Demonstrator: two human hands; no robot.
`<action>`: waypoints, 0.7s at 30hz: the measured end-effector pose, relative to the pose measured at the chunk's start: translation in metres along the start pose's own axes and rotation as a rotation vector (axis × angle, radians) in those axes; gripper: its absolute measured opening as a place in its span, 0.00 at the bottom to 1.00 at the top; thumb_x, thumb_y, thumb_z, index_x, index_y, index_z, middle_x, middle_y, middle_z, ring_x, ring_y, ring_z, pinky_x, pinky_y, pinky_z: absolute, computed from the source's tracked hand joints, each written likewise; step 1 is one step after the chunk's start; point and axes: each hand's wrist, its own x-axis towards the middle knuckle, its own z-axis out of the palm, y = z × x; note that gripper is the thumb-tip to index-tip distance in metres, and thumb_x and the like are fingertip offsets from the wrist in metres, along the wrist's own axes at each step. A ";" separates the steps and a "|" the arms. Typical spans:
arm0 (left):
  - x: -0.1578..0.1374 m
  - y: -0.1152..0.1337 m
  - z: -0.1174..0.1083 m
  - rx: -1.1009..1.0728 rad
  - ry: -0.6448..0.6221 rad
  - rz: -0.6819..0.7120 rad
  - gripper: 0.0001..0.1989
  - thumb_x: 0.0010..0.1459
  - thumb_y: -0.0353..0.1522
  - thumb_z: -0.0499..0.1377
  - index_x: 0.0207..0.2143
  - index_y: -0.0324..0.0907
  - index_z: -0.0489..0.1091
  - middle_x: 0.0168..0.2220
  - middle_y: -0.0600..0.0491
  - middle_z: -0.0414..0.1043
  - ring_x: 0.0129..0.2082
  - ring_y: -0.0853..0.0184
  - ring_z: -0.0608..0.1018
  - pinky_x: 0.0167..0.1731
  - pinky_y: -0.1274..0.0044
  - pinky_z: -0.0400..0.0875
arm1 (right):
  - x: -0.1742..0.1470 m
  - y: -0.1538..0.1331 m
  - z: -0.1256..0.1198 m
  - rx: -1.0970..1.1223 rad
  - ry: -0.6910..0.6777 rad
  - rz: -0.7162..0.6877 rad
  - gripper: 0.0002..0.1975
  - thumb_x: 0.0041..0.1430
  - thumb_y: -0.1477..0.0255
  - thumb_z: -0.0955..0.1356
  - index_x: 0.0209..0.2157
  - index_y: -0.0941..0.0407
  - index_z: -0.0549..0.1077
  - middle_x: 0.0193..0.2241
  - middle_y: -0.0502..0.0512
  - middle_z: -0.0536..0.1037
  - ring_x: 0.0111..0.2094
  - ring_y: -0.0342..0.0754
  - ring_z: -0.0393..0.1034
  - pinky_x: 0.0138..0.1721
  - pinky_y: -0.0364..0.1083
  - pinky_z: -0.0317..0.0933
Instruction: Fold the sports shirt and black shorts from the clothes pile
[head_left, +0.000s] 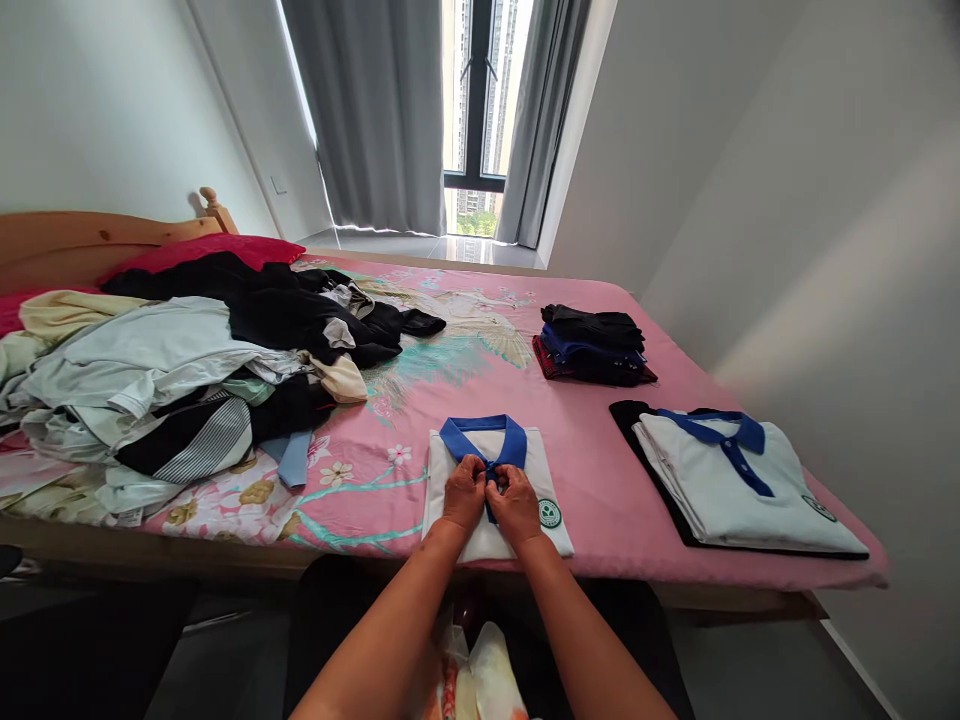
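A white polo shirt (pixel 442 470) with a blue collar and a round green badge lies folded, front up, at the bed's near edge. My left hand (pixel 464 492) pinches the blue button placket just below the collar. Close beside it, my right hand (pixel 516 500) grips the same placket from the other side, with the fingertips of both hands nearly meeting. The fingers cover the upper buttons, so I cannot tell whether they are fastened.
A jumbled heap of clothes (pixel 172 360) covers the bed's left side. Toward the back right sits a small stack of dark folded clothes (pixel 592 345). Folded white polo shirts (pixel 720 480) lie on something black at the right. The pink bedsheet (pixel 600 520) reaches the near edge.
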 end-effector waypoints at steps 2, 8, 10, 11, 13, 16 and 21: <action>0.000 0.001 -0.002 -0.018 -0.002 -0.007 0.06 0.51 0.25 0.50 0.29 0.43 0.63 0.28 0.56 0.68 0.28 0.70 0.71 0.34 0.76 0.67 | -0.001 0.000 0.001 -0.007 -0.004 -0.003 0.11 0.52 0.68 0.62 0.37 0.57 0.69 0.34 0.56 0.72 0.37 0.48 0.67 0.41 0.45 0.60; 0.000 0.005 -0.010 -0.062 -0.011 -0.025 0.09 0.53 0.24 0.48 0.30 0.44 0.64 0.29 0.56 0.71 0.29 0.71 0.73 0.33 0.79 0.68 | -0.001 -0.005 0.008 -0.150 -0.003 0.031 0.15 0.53 0.63 0.64 0.40 0.57 0.67 0.38 0.58 0.71 0.40 0.51 0.67 0.38 0.46 0.60; -0.001 0.007 -0.010 -0.062 -0.010 -0.021 0.10 0.52 0.23 0.47 0.31 0.44 0.64 0.30 0.56 0.72 0.30 0.71 0.74 0.34 0.79 0.69 | 0.000 -0.006 0.010 -0.182 0.001 0.050 0.15 0.54 0.62 0.64 0.39 0.57 0.67 0.38 0.58 0.71 0.40 0.51 0.67 0.36 0.46 0.60; -0.002 0.007 -0.010 -0.057 -0.008 -0.017 0.10 0.52 0.23 0.47 0.31 0.44 0.64 0.30 0.56 0.72 0.30 0.71 0.74 0.34 0.78 0.68 | 0.000 -0.006 0.010 -0.182 0.002 0.054 0.14 0.54 0.62 0.64 0.38 0.56 0.68 0.37 0.58 0.72 0.39 0.51 0.67 0.36 0.46 0.59; -0.003 0.007 -0.008 -0.040 0.004 -0.006 0.09 0.53 0.24 0.48 0.31 0.44 0.65 0.30 0.55 0.71 0.31 0.70 0.74 0.36 0.77 0.68 | 0.001 -0.006 0.008 -0.166 0.002 0.046 0.11 0.57 0.64 0.62 0.36 0.56 0.69 0.36 0.56 0.72 0.38 0.49 0.68 0.36 0.45 0.59; -0.004 0.006 -0.005 -0.007 0.024 0.002 0.07 0.53 0.25 0.49 0.31 0.44 0.64 0.30 0.54 0.71 0.32 0.68 0.74 0.37 0.76 0.67 | 0.001 -0.004 0.006 -0.142 0.006 0.033 0.10 0.59 0.67 0.60 0.34 0.55 0.70 0.34 0.54 0.73 0.37 0.47 0.67 0.37 0.44 0.58; -0.002 0.005 -0.001 0.047 0.010 -0.013 0.07 0.52 0.25 0.53 0.33 0.44 0.63 0.30 0.55 0.70 0.32 0.68 0.74 0.36 0.76 0.68 | -0.001 -0.002 0.006 -0.110 0.016 0.057 0.13 0.60 0.69 0.58 0.38 0.56 0.71 0.37 0.55 0.74 0.39 0.47 0.67 0.39 0.44 0.57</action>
